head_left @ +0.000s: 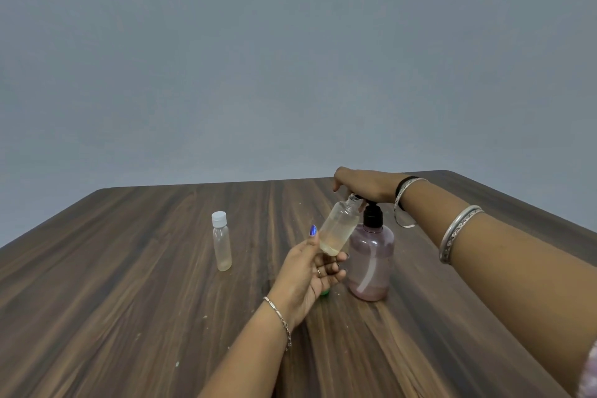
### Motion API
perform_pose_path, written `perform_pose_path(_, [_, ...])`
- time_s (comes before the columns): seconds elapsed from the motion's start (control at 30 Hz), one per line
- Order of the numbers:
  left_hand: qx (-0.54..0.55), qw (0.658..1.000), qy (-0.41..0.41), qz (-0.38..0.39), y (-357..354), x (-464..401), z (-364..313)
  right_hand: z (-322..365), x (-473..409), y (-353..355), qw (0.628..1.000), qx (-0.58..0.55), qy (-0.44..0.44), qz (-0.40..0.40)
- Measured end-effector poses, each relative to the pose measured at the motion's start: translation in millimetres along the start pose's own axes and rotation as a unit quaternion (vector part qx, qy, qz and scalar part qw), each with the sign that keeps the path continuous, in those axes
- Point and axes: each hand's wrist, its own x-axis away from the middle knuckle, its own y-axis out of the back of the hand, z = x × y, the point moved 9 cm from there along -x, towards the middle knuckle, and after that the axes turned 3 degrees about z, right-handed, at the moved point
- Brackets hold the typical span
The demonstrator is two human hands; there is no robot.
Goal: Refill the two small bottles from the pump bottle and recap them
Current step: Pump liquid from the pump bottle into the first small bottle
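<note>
The left hand (308,271) clasps the uncapped clear small bottle (339,226), tilting its mouth under the nozzle of the purple pump bottle (371,262), while the right hand (365,184), fingers relaxed, presses the black pump.

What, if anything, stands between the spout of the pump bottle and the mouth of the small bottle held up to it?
Nothing visible does. The left hand holds the uncapped small bottle tilted, its open mouth right at the pump bottle spout, under the right hand resting on the pump head. The capped bottle stands well aside.

Plain room: wooden table (161,268), grey wall (290,42).
</note>
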Motion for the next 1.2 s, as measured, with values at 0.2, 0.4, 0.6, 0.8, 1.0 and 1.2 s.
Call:
perform_pose_path(0.2, [0.004, 1.0, 0.012, -0.007, 3.6, 1.8, 3.4, -1.3, 4.6, -8.1, 1.0, -0.011, 0.001, -0.003])
perform_pose_path(0.4, [0.023, 0.998, 0.026, 0.051, -5.4, 5.7, 5.0, -1.6, 0.3, -3.3, 1.0, 0.0, -0.008, -0.003])
perform_pose_path(0.6, [0.004, 0.996, 0.003, 0.089, -9.5, 3.8, -1.0, -3.4, -2.5, 1.1, 1.0, 0.012, -0.01, -0.004])
perform_pose_path(0.8, [-0.027, 0.996, -0.032, 0.078, -5.6, 0.9, -6.6, -1.4, -3.0, 2.4, 0.999, 0.038, -0.016, 0.011])
perform_pose_path(1.0, [-0.03, 0.997, -0.037, 0.065, -0.7, -0.7, -6.8, -2.4, -3.7, -3.0, 0.999, 0.028, -0.011, 0.01])
perform_pose_path(1.2, [-0.034, 0.997, -0.033, 0.064, 2.7, 1.3, -5.9, -5.9, -2.6, -10.3, 1.0, 0.008, -0.009, 0.004])
